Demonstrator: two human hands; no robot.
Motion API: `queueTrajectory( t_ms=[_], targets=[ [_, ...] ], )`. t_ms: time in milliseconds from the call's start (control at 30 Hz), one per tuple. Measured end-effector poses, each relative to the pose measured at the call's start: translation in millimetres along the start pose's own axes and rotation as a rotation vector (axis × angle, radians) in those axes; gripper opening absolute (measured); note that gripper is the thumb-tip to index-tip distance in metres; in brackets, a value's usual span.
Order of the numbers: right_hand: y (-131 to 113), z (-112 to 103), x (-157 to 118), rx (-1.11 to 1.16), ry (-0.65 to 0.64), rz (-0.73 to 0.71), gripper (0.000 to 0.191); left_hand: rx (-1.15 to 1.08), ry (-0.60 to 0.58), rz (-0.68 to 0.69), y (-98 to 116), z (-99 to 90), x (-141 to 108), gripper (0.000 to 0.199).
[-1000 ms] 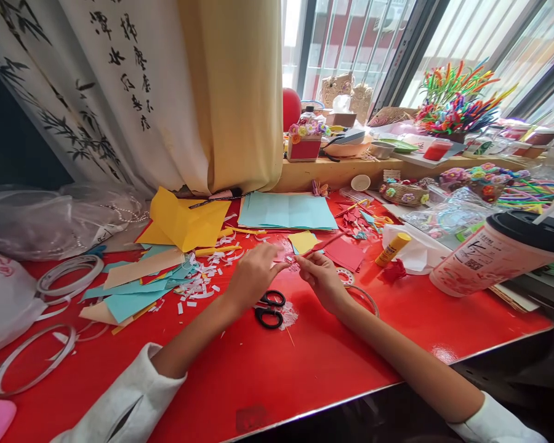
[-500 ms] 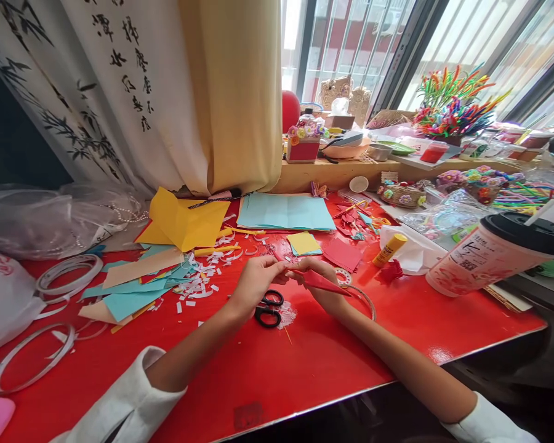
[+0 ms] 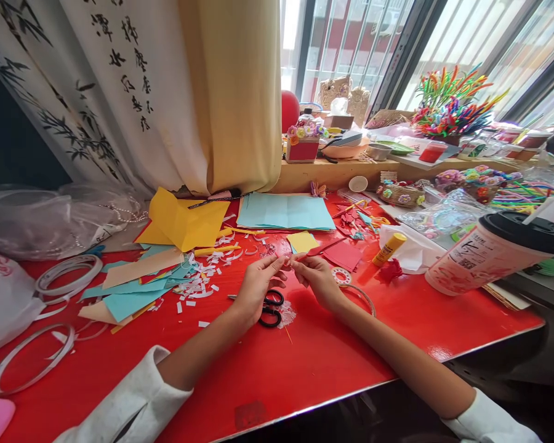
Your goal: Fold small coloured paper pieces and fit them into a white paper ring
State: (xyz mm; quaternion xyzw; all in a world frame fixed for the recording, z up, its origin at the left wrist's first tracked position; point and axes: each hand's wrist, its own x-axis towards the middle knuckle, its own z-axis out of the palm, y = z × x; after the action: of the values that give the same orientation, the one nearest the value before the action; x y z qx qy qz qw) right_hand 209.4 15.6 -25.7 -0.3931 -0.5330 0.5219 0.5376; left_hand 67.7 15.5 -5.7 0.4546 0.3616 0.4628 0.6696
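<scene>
Between my two hands, above the red table (image 3: 332,369), is a piece of folded red paper (image 3: 322,247). My left hand (image 3: 260,280) pinches its near end between thumb and forefinger, the other fingers loosely curled. Close beside it, my right hand (image 3: 321,280) grips the same paper with thumb and fingertips, and a narrow pointed part sticks out beyond the knuckles. My fingers cover the rest of the paper. Black-handled scissors (image 3: 271,309) lie just under my left hand, their blades partly hidden by it. Yellow and blue paper squares (image 3: 303,241) and red squares (image 3: 344,254) rest behind my hands.
White paper scraps (image 3: 198,280) and cut coloured sheets (image 3: 136,301) spread on the left, near tape rings (image 3: 69,274). A glue stick (image 3: 389,248) and a large lidded cup (image 3: 493,252) stand on the right. Folded light-blue paper (image 3: 286,211) lies at the back.
The red paper has turned: its long point lay over my right wrist and now points away behind my right hand. My right fingers have shifted their hold.
</scene>
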Motion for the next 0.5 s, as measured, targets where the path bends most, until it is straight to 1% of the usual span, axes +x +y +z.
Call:
queueTrajectory(
  t_ms=[100,167,267,367,433,500],
  targets=[
    [0.6,0.6,-0.1,0.067,-0.007,0.029,0.021,-0.121,0.019,0.039,-2.9,1.3,-0.9,0.018],
    [-0.1,1.4,-1.1,0.126,-0.024,0.067,0.023,-0.141,-0.008,0.084,-2.6,1.7,-1.9,0.017],
    [-2.8,1.7,-3.2,0.203,-0.078,0.109,0.027,-0.146,-0.114,0.108,0.2,1.0,-3.3,0.019],
    [-5.7,-0.1,-4.9,0.234,-0.102,0.116,0.029,-0.152,-0.238,0.047,2.5,-1.4,-3.1,0.019],
    [-6.4,-1.4,-5.5,0.215,-0.106,0.125,0.028,-0.155,-0.286,0.014,2.7,-3.3,-2.5,0.02],
    [-5.7,-2.2,-5.9,0.184,-0.124,0.136,0.028,-0.162,-0.311,0.014,2.5,-5.0,-2.3,0.021]
  ],
)
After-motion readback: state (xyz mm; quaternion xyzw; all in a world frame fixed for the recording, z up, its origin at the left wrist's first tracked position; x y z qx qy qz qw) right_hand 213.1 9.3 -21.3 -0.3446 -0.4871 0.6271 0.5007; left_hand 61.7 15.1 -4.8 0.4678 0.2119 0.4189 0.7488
